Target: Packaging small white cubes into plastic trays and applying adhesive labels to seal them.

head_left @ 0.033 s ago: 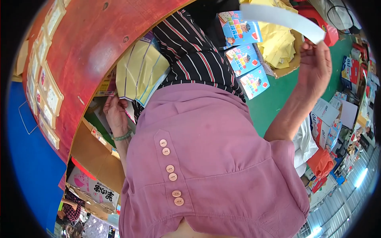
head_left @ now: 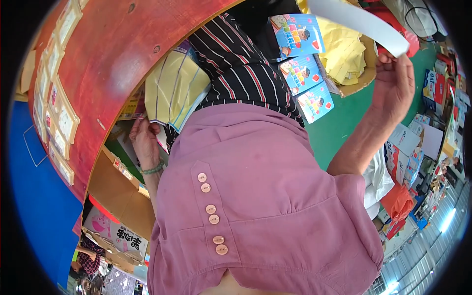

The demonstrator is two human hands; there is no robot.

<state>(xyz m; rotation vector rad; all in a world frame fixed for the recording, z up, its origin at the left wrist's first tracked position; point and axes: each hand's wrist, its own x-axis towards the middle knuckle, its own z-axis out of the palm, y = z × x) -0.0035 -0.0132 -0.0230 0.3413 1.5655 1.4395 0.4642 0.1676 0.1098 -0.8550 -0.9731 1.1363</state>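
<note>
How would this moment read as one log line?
left hand: beside yellow striped packaging | right hand: pinching white strip | blue packets: beside striped trousers

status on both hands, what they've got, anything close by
Right hand raised, pinching white strip by one end. Left hand at edge of yellow striped sheet, grip unclear. Carton of yellow slips behind the strip in view.

Bright scene, soft glare on red tabletop (curved fisheye edges)

a white strip curves from right hand, yellow sheet near left.
</note>
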